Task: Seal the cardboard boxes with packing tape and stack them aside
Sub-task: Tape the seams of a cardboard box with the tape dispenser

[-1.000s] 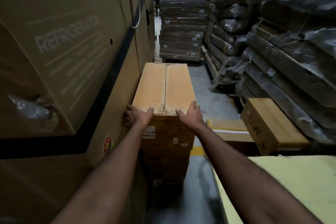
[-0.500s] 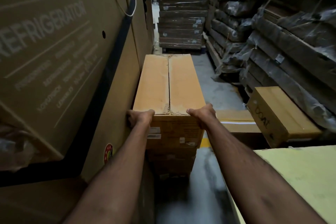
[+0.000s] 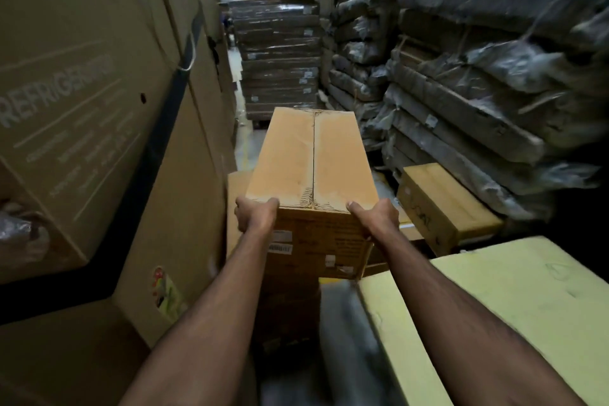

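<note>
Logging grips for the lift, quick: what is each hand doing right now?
Left hand: grips the box at its near left corner.
Right hand: grips the same box at its near right corner.

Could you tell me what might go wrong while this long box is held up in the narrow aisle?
The left hand and right hand grip only the near end of the long box, so its far end could dip or slip. The aisle is tight: the box could knock the refrigerator carton on the left or the small box on the right.
</note>
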Motion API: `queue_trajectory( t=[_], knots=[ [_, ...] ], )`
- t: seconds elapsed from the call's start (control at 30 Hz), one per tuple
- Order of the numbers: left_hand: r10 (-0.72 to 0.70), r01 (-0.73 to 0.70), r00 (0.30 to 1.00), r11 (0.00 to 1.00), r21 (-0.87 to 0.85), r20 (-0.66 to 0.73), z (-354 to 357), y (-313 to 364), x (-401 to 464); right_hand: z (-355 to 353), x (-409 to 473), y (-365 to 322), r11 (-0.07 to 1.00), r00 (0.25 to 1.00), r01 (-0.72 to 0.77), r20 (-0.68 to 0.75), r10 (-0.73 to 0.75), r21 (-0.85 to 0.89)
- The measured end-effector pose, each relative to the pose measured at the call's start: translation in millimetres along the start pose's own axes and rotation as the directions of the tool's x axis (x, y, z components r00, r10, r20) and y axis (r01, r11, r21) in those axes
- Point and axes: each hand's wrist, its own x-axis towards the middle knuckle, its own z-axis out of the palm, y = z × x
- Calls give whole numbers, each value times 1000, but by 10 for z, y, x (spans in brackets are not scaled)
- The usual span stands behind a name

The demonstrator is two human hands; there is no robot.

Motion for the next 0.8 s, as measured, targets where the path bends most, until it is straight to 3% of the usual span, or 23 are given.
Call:
queue_trajectory(
  t=[0.13, 0.27, 0.6, 0.7, 0.8],
  knots=[
    [63, -73, 985, 996, 59, 158, 492, 94, -764, -886, -239, 466, 998, 985, -36, -168, 45, 59],
    [128, -140, 929, 990, 10, 346, 1070, -5, -1607, -1807, -606, 1095, 992, 936, -99, -332, 119, 76],
    [200, -252, 629, 967, -46, 751, 2089, -822, -3557, -3199, -1749, 2907, 936, 730, -288, -586, 351, 202],
    [173, -293, 546, 956, -6, 820, 2224, -1047, -3828, -3371, -1949, 3309, 930, 708, -325, -608, 359, 171],
    [144, -319, 507, 947, 30, 850, 2270, -1276, -3990, -3406, -2072, 3691, 921, 715, -363, -592, 372, 140]
  ],
)
